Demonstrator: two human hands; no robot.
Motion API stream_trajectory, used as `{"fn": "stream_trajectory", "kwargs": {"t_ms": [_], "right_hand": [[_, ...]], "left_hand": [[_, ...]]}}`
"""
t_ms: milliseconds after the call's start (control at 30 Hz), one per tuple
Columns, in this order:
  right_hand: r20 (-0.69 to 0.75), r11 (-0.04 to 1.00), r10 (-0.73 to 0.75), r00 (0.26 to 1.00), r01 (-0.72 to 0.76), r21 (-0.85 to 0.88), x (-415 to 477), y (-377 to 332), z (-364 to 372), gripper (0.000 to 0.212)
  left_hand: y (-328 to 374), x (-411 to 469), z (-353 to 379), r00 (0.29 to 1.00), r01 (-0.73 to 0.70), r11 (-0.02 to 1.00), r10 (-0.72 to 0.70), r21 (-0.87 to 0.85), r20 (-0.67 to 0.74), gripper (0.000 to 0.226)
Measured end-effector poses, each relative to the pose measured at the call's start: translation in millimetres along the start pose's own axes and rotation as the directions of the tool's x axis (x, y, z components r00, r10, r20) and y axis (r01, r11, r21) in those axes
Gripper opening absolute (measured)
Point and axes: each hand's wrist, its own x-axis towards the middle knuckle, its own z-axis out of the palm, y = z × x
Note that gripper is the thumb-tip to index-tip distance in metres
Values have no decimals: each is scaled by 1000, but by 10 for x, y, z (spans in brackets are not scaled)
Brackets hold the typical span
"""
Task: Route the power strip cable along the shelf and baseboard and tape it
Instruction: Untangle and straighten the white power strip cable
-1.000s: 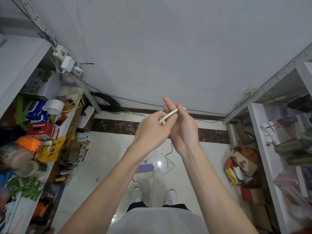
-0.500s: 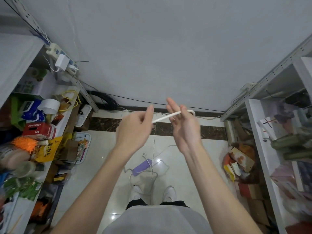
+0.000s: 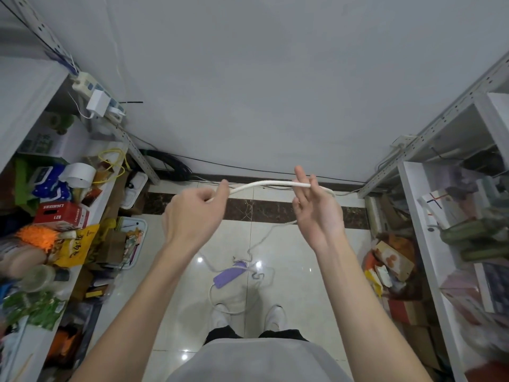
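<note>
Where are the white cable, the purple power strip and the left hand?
white cable [image 3: 271,183]: head view, mid-span stretched between both hands.
purple power strip [image 3: 229,274]: head view, middle of its body on the floor.
left hand [image 3: 192,216]: head view, back of the hand.

A single wide-angle camera, worn on the person's head, looked forward and steeply down a narrow aisle toward a pale wall [image 3: 275,78]. The tiled floor [image 3: 303,257] and the wearer's own white shoes [image 3: 272,315] lay at the bottom centre, directly beneath the lens. Both forearms rose from the lower edge, close to the camera. Shelving [image 3: 91,150] bent outward at the left and right edges under the lens's distortion. No second view was provided.
</note>
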Motion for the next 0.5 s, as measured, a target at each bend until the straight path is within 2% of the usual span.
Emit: {"fn": "stream_trajectory", "kwargs": {"t_ms": [67,167,300,400,500], "right_hand": [[29,998,-2,1000,4,-65,-41,84,77,23],[97,974,3,995,19,-225,-83,350,222,18],[149,956,7,989,38,-292,-74,525,236,34],[77,991,51,996,-41,-127,-7,331,92,40],[-11,997,57,998,-56,55,64,58,-104,45]], "left_hand": [[20,16,-8,999,26,999,-25,-32,29,64],[299,-6,125,997,8,998,-3,-57,78,66],[480,6,266,992,-79,988,64,135,108,63],[367,-16,212,994,-112,977,107,181,35,58],[114,2,92,998,-54,988,56,142,-6,57]]}}
